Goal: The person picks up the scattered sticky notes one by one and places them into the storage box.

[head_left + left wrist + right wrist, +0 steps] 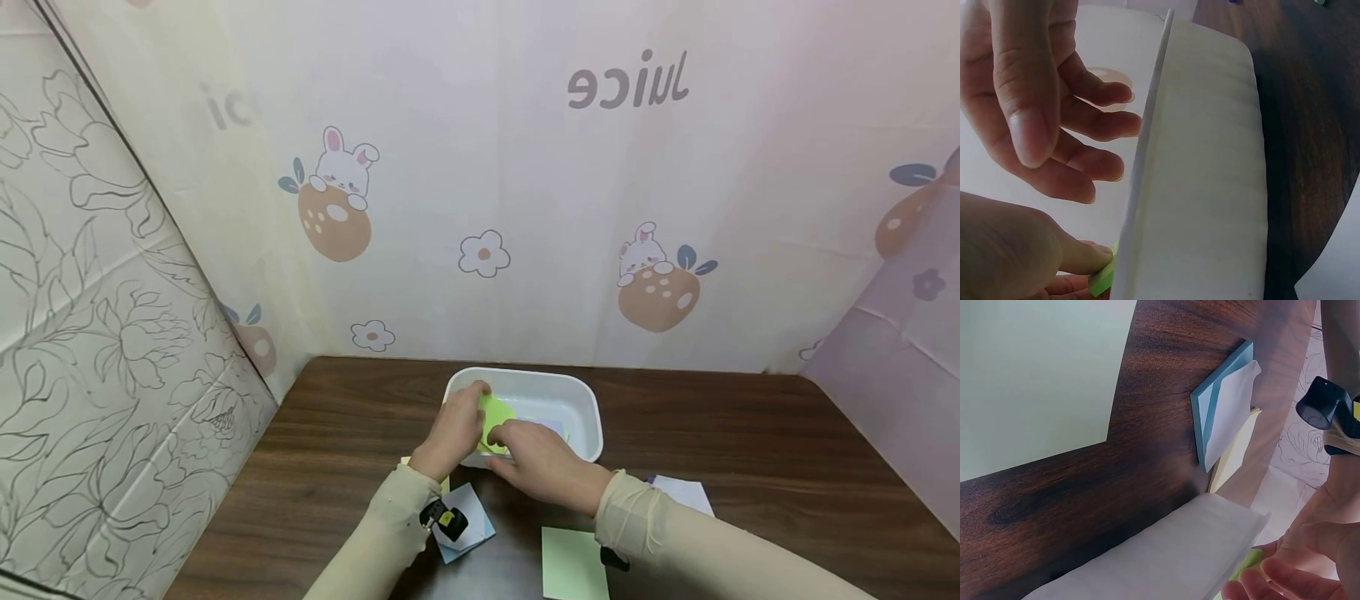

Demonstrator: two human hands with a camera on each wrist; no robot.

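A bright green piece of paper [493, 417] stands at the near left of a white plastic box [581, 408], just inside its front wall. My left hand [459, 425] pinches it between thumb and fingers; the left wrist view shows a small corner of the green paper [1104, 278] at the thumb tip. Beside it, my right hand [543, 458] reaches over the front rim with fingers loosely bent. In the left wrist view those right-hand fingers [1100, 125] are apart from the paper and grip nothing. A pale bluish sheet [553, 426] lies in the box.
Blue paper with a white sheet on top [463, 515] lies under my left wrist, next to yellow paper [1235, 453]. A pale green square sheet [573, 562] is at the front, white paper [686, 493] beyond my right forearm. A printed curtain [480, 167] hangs behind the table.
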